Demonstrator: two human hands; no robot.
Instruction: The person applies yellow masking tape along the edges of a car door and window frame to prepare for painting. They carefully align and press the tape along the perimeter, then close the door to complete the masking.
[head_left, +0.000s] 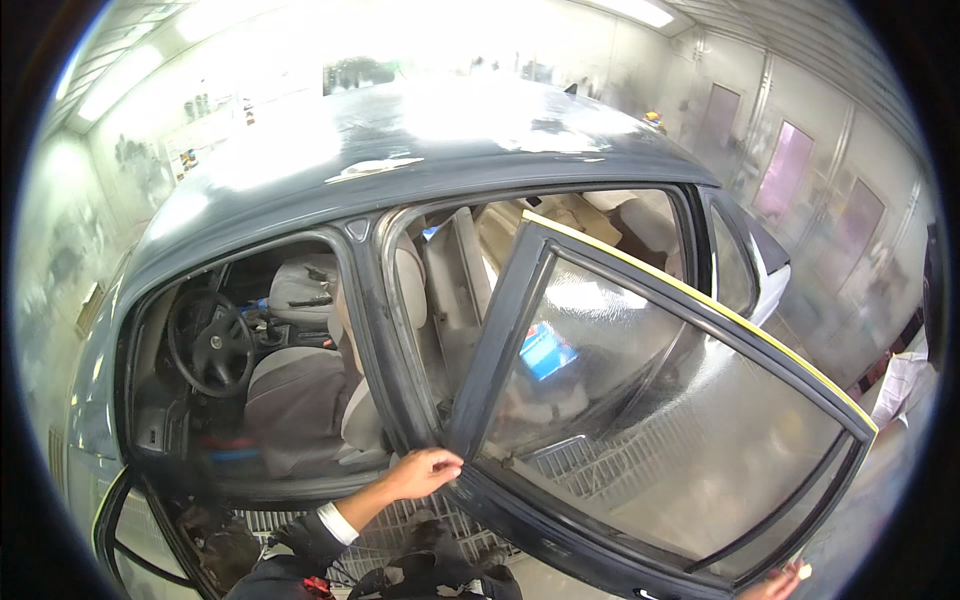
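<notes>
A dark grey sedan stands before me, its rear door (502, 352) swung open with yellow tape (705, 300) along the top edge of the window frame. My left hand (424, 472) is at the lower front corner of that window frame, fingers curled; whether it pinches anything is hidden. Low at the right, my right hand (776, 583) is partly cut off by the picture's rim, beside the door's rear lower corner. A small pale yellow piece (805, 571) shows between its fingertips.
The open front door (112, 525) is at the lower left. Inside the car are a steering wheel (211, 343) and grey seats (300, 405). Metal floor grating (480, 529) lies below. Crumpled white sheeting (900, 386) hangs at the right, near the booth wall (802, 120).
</notes>
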